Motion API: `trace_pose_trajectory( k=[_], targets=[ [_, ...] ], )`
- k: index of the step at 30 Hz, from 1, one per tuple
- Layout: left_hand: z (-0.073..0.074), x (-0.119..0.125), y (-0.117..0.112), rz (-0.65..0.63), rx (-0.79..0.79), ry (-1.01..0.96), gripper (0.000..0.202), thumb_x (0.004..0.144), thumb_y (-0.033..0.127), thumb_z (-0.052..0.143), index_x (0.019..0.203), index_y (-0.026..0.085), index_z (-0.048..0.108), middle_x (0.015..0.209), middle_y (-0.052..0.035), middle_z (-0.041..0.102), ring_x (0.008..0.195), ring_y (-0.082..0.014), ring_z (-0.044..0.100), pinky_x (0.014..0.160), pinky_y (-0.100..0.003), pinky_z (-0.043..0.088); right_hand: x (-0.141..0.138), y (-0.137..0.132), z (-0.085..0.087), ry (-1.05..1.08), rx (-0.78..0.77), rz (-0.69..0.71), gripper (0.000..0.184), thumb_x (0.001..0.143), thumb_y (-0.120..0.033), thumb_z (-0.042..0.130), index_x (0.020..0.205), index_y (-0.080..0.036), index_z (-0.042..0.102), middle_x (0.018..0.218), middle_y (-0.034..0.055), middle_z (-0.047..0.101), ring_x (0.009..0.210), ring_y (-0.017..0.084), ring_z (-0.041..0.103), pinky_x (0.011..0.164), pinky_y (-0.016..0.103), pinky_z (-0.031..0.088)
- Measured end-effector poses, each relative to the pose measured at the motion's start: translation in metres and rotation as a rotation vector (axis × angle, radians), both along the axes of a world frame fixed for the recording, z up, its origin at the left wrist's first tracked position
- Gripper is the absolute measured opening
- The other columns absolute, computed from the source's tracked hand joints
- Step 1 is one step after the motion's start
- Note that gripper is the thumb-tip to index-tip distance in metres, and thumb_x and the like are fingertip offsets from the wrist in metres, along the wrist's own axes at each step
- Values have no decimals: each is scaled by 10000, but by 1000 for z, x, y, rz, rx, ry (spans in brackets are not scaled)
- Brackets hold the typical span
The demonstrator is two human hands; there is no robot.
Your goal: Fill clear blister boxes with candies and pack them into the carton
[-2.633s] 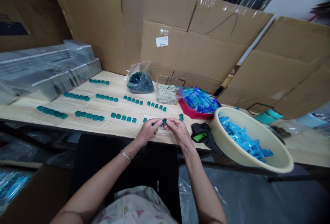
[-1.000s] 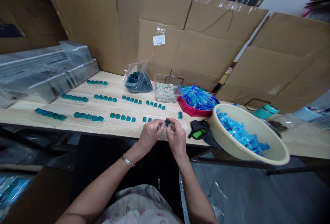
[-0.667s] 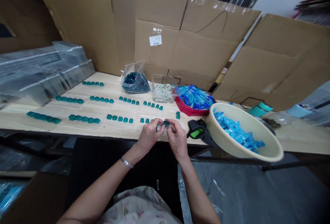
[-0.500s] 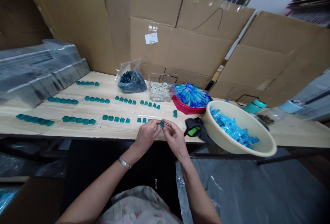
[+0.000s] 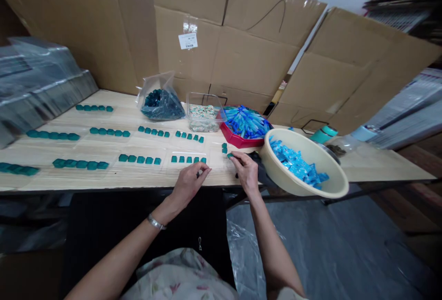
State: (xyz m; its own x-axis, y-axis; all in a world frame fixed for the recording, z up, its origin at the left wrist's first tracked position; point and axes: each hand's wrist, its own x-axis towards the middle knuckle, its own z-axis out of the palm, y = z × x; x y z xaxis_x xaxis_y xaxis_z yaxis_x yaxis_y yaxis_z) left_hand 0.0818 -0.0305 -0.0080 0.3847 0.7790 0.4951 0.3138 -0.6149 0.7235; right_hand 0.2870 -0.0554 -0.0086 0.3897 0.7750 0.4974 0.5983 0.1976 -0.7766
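Head view: right hand (image 5: 246,173) touches one teal block (image 5: 229,155) beside two others (image 5: 224,148).

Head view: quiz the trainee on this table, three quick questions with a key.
1. Which hand has the metal bracelet on its wrist?
2. True or false: the cream basin holds light blue pieces.
3. What stands between the plastic bag and the red tray?

Key:
1. The left hand.
2. True.
3. A clear plastic box.
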Motion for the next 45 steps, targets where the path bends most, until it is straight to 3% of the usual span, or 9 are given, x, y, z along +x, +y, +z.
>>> trace_pose_trajectory(
  k=[9,13,17,21,24,30,33,39,45],
  targets=[
    [-2,-2,3,-39,-174,-55,131,825,302,571,765,204,633,717,5,672,632,-121,577,617,-236,454,18,32,-21,-264,-10,110,187,820,-226,538,836,-188,721,924,81,698,863,187,645,837,349,501],
    [5,-1,5,-96,-591,-256,237,806,401,577,749,176,624,723,-13,658,462,-72,460,406,-194,341,19,33,-23,-382,-39,145,233,840,-196,495,857,-181,726,954,97,690,895,195,633,839,348,494],
    [12,0,11,-234,-1090,-688,310,804,443,578,866,140,598,765,-31,602,422,-25,356,327,-143,169,25,34,-26,-482,-83,200,272,827,-142,466,906,-186,723,992,98,678,944,204,608,855,359,482],
    [15,0,18,-273,-1309,-954,290,829,400,570,848,112,593,710,-33,555,465,-28,402,325,-125,191,21,29,-19,-477,-54,186,260,841,-175,468,949,-176,705,1014,109,658,950,218,596,865,384,475],
    [14,1,20,-235,-1305,-997,322,838,418,557,838,100,605,722,-54,575,477,-40,436,329,-139,218,-3,17,-1,-393,8,152,221,857,-237,503,959,-171,687,978,105,637,890,209,594,835,367,477],
    [10,5,17,-141,-1164,-968,400,776,494,607,852,103,642,695,-31,579,492,-54,462,362,-153,244,-71,-5,30,-302,-75,462,217,825,-256,596,1024,-215,670,870,51,590,798,167,557,707,295,477],
    [8,4,15,-102,-1086,-915,450,743,544,616,841,106,654,734,-47,604,542,-71,504,375,-155,249,-83,-2,29,-286,-75,484,159,806,-220,608,941,-214,692,888,59,591,886,184,553,785,327,464],
    [10,1,14,-168,-1070,-890,467,764,558,585,823,98,643,717,-55,606,546,-72,507,386,-158,254,-76,5,20,-78,-128,581,118,801,-225,603,879,-207,690,940,61,639,842,158,590,657,274,471],
    [15,3,15,-190,-1046,-896,483,772,562,572,840,87,633,697,-47,586,498,-64,474,356,-160,213,-84,2,19,-126,-33,397,107,804,-209,565,778,-200,668,843,52,655,837,176,585,740,309,469]
  ],
)
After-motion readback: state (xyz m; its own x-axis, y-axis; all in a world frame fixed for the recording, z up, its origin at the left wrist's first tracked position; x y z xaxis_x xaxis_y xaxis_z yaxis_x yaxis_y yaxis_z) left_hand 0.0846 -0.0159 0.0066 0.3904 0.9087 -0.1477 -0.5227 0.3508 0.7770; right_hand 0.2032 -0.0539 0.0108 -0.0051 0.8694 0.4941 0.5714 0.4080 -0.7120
